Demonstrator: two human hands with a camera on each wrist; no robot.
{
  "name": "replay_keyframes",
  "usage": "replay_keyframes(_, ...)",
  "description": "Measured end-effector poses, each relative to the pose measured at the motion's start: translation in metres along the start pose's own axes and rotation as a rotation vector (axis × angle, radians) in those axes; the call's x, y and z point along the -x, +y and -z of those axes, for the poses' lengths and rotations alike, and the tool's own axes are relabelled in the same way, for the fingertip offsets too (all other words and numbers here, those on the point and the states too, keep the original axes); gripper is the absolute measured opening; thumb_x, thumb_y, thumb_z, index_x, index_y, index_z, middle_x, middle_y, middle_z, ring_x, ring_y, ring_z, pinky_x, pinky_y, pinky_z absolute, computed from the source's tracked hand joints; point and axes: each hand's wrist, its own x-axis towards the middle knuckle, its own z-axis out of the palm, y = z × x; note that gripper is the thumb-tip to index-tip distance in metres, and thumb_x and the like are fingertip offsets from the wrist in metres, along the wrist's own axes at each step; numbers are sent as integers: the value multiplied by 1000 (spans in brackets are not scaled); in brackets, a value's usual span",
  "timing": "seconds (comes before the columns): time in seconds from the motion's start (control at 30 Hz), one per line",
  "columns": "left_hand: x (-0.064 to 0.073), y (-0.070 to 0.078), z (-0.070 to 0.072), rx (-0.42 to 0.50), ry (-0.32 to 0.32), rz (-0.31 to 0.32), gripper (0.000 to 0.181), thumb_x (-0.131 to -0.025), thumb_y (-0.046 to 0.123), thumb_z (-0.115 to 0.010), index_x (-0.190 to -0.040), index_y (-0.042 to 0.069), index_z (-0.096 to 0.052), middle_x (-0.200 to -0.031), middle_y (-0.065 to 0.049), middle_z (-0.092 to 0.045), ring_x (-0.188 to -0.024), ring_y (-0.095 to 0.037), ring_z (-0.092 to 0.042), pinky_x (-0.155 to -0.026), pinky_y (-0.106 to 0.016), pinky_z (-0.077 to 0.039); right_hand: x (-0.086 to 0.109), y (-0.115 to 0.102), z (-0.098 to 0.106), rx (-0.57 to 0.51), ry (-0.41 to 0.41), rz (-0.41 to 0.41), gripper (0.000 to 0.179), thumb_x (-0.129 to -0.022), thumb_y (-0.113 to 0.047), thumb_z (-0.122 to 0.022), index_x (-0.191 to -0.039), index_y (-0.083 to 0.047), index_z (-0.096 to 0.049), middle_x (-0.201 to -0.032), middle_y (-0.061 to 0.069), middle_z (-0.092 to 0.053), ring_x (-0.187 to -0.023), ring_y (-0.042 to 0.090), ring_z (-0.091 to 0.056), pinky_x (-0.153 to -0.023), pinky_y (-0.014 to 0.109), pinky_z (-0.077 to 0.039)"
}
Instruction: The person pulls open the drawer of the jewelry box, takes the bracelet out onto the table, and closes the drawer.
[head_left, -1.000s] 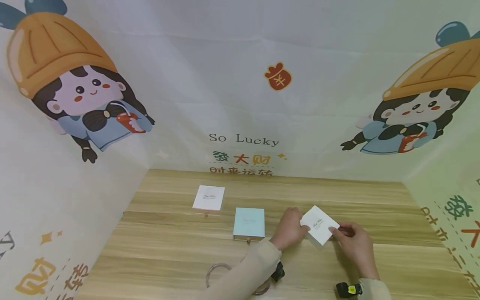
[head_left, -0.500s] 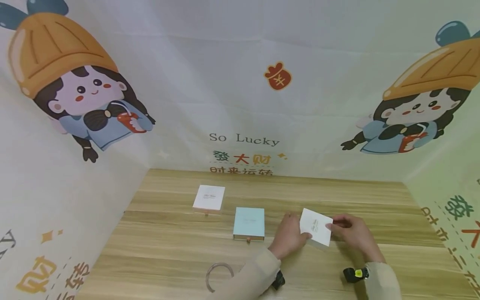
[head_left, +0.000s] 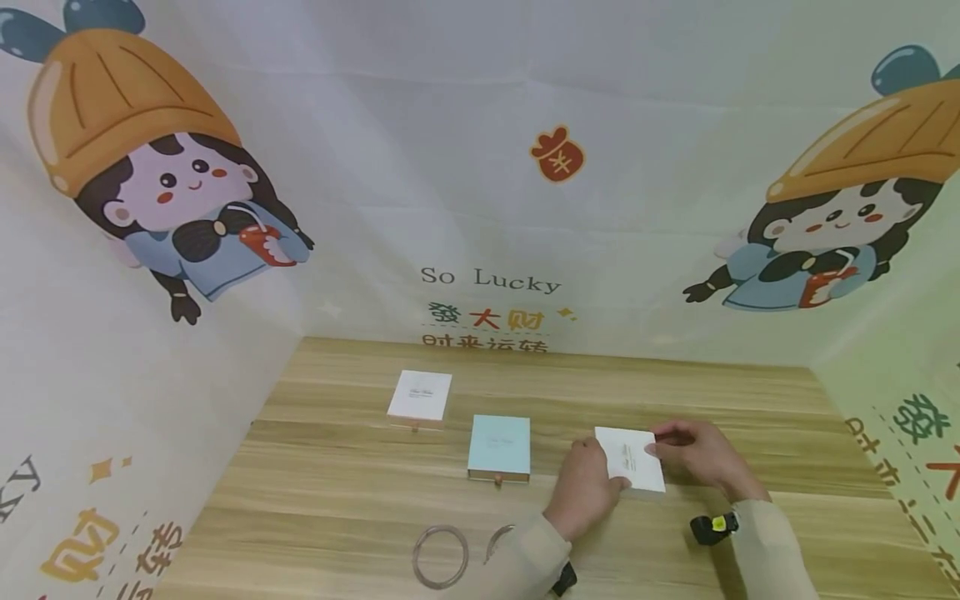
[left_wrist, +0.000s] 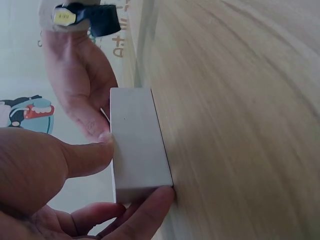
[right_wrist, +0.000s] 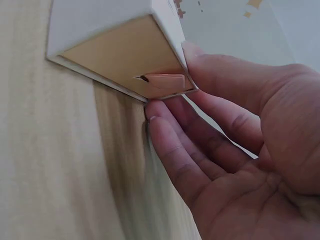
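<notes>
A small white box [head_left: 633, 462] with printed lettering is held between both hands at the right of the table. My left hand [head_left: 588, 487] grips its left end, the thumb on the top edge and fingers at the lower edge in the left wrist view. At the far right corner, my right hand [head_left: 701, 454] pinches the box, thumb above and fingertips below. The right wrist view shows the box's orange end face [right_wrist: 125, 55] with a small pull tab [right_wrist: 166, 81]. The box appears to lie flat on or just over the wood.
A pale blue box [head_left: 498, 446] with a tab sits left of the hands. Another white box [head_left: 420, 396] lies farther back. Near the front are a brownish ring like a bangle [head_left: 416, 557] and a second ring [head_left: 491, 542], partly behind the left sleeve. Printed cloth walls [head_left: 360, 208] surround the table.
Both hands have turned the white box counterclockwise, from a diamond angle to nearly square with the table, and it has shifted slightly left and nearer. The left forearm moved right, uncovering the front ring.
</notes>
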Motion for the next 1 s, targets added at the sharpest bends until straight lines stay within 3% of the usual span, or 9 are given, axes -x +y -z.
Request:
replay_keyframes(0.2, 3, 4, -1, -25, 34, -4, 64, -84, 27, -84, -123, -17, -58, -105, -21, -66, -96, -29, -66, -88, -34, -57, -5, -2, 4, 0, -56, 11, 42, -90, -32, -79, -122, -5, -71, -115, 11, -75, -102, 18, -67, -88, 34, -51)
replay_keyframes(0.33, 4, 6, -1, -37, 16, -13, 64, -84, 28, -84, -123, -16, -59, -106, -21, -67, -95, -26, -66, -85, -32, -58, -4, -2, 6, -9, -63, -6, 43, -90, -31, -79, -123, -5, -70, -115, 10, -74, -102, 17, -67, -88, 32, -51)
replay_keyframes(0.5, 2, 4, 3, -30, -37, -20, 57, -85, 29, -83, -119, -13, -62, -97, -15, -67, -76, -17, -60, -68, -27, -54, -4, -1, 8, 32, -59, 54, 40, -92, -27, -77, -123, -2, -69, -113, 13, -74, -100, 18, -67, -83, 31, -52)
replay_keyframes(0.63, -1, 4, 11, -123, -45, -47, 49, -88, 32, -79, -111, -10, -66, -92, -13, -68, -68, -15, -57, -60, -26, -49, -4, -3, 9, 83, -36, 92, 41, -94, -31, -74, -124, -3, -69, -116, 14, -74, -104, 22, -68, -83, 31, -53)
replay_keyframes(0.73, -5, 5, 19, -213, -33, -74, 54, -89, 41, -76, -112, -7, -67, -99, -15, -69, -78, -21, -64, -69, -29, -54, -1, -4, 13, 54, -33, 69, 47, -97, -37, -69, -130, -3, -66, -124, 15, -71, -110, 25, -68, -86, 32, -56)
replay_keyframes(0.87, -13, 5, 29, -275, -54, -114, 58, -87, 54, -75, -113, 3, -65, -109, -10, -64, -96, -23, -63, -79, -30, -55, 3, -4, 18, -84, -89, 10, 60, -102, -41, -61, -142, 3, -54, -136, 24, -64, -116, 30, -68, -92, 40, -60)
replay_keyframes(1.0, -20, 2, 34, -276, -124, -187, 71, -85, 60, -75, -133, 9, -60, -131, -7, -58, -120, -21, -56, -96, -30, -54, 4, -2, 19, -213, -144, -63, 67, -105, -40, -55, -147, 11, -42, -140, 29, -60, -118, 32, -69, -95, 42, -59)
